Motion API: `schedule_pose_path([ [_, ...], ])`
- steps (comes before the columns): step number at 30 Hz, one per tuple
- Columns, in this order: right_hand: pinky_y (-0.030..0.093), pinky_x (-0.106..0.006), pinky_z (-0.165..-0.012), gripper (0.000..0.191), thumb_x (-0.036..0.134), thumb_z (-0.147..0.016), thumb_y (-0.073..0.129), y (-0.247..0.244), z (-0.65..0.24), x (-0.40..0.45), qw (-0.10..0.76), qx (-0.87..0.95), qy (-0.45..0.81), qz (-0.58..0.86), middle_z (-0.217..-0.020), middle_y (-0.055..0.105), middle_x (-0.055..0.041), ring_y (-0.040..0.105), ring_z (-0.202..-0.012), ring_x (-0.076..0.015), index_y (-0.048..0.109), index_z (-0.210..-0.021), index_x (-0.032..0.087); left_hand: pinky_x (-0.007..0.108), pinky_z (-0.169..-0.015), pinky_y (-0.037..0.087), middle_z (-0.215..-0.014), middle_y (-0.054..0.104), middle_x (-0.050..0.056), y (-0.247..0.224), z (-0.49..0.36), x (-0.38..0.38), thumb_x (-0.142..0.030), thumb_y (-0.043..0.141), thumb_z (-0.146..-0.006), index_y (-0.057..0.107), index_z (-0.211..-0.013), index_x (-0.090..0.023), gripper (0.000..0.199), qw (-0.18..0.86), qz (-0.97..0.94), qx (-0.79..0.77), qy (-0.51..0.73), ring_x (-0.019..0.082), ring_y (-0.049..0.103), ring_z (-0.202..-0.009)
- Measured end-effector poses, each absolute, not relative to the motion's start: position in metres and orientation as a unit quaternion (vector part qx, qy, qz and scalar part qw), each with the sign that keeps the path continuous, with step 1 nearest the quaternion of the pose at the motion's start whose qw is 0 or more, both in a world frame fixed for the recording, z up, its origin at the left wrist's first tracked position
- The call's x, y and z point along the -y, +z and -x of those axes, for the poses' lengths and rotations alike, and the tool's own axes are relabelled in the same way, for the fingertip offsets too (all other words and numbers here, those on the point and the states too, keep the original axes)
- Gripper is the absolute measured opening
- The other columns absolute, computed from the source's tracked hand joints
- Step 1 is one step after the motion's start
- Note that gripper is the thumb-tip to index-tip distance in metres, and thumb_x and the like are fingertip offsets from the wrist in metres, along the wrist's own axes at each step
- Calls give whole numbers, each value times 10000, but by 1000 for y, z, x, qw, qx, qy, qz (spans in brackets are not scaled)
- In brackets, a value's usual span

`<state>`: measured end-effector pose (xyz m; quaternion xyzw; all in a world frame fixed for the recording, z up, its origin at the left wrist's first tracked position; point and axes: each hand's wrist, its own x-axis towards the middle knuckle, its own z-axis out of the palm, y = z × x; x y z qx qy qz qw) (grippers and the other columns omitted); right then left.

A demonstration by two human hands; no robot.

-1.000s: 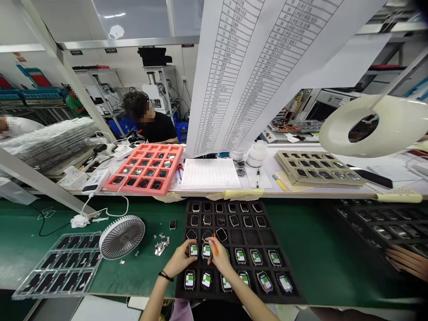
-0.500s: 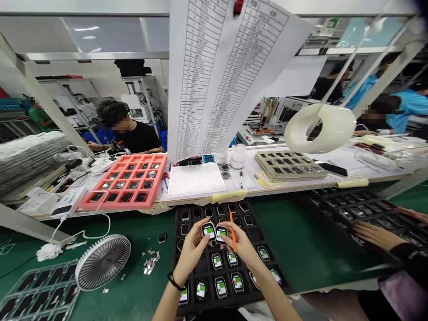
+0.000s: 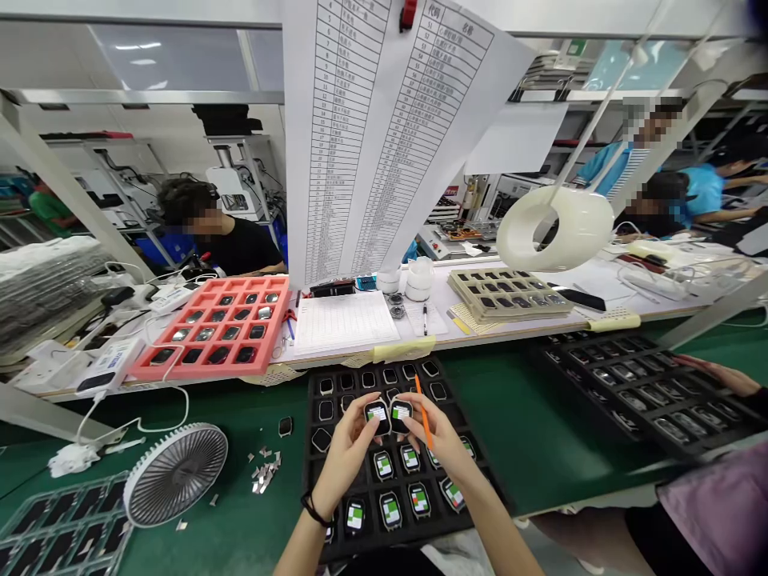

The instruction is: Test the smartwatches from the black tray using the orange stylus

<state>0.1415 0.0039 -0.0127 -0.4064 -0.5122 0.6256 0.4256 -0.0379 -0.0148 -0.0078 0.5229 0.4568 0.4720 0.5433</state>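
Note:
My left hand [image 3: 350, 436] is closed around a smartwatch body [image 3: 377, 416] without a strap, its screen lit white and green. A second lit smartwatch [image 3: 401, 414] is gripped by my right hand [image 3: 437, 436], side by side with the first. An orange stick-like tool [image 3: 423, 412] is also tucked in the right hand's fingers; its kind is unclear. Both hands are above a black foam tray [image 3: 357, 484] with several watches in its pockets. In the near rows the screens are lit; in the far rows they look dark. My forearms hide part of the tray.
A small fan [image 3: 177, 474], metallic scraps [image 3: 266, 470] and a lone watch [image 3: 286, 426] lie left on the green bench. The shelf bears a pink tray [image 3: 273, 332] and a beige tray [image 3: 510, 312]. At right, a co-worker's hand [image 3: 714, 373] touches another black tray [image 3: 606, 384].
The view has shifted slightly. Both watches stay in my hands and now tilt a little differently. At right, the co-worker's near hand has left the black tray's front side.

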Motion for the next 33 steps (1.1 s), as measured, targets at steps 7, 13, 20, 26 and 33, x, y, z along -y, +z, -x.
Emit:
schedule_pose_path([
  [7,473,-275,-539,317,473,-843,606,-15,-140,-3,445,513,623,388,-917,571,-13,515,-535,-94,592,-1089,274,259,-620,480,-930,563,62,-7,37,15,-490,576,-851,543,-1187,-185,455,530,-533,-466,467,152,515,-721],
  [13,449,-262,-523,311,478,-846,605,-15,-139,-2,442,520,609,404,-902,575,-13,525,-523,-88,600,-1063,255,262,-629,482,-873,545,41,-5,37,16,-534,535,-860,547,-1194,-195,476,550,-513,-465,467,145,486,-699],
  [20,442,-263,-532,326,489,-828,623,-12,-139,-2,440,513,608,417,-853,535,6,506,-521,-84,602,-1049,250,246,-607,468,-958,563,56,1,35,17,-539,525,-865,565,-1170,-205,454,558,-508,-466,462,152,505,-734],
  [26,412,-258,-484,348,502,-795,655,-10,-138,-3,442,494,610,435,-827,536,7,500,-496,-87,608,-1023,243,266,-646,487,-936,572,51,4,35,18,-507,522,-882,564,-1193,-223,424,578,-498,-447,467,172,544,-774],
  [33,412,-222,-485,482,316,-691,798,-10,-153,2,465,461,676,337,-819,598,0,548,-601,-118,568,-1111,261,257,-734,486,-1051,600,67,1,47,24,-316,760,-742,525,-1278,-266,588,660,-466,-290,513,178,591,-882],
])
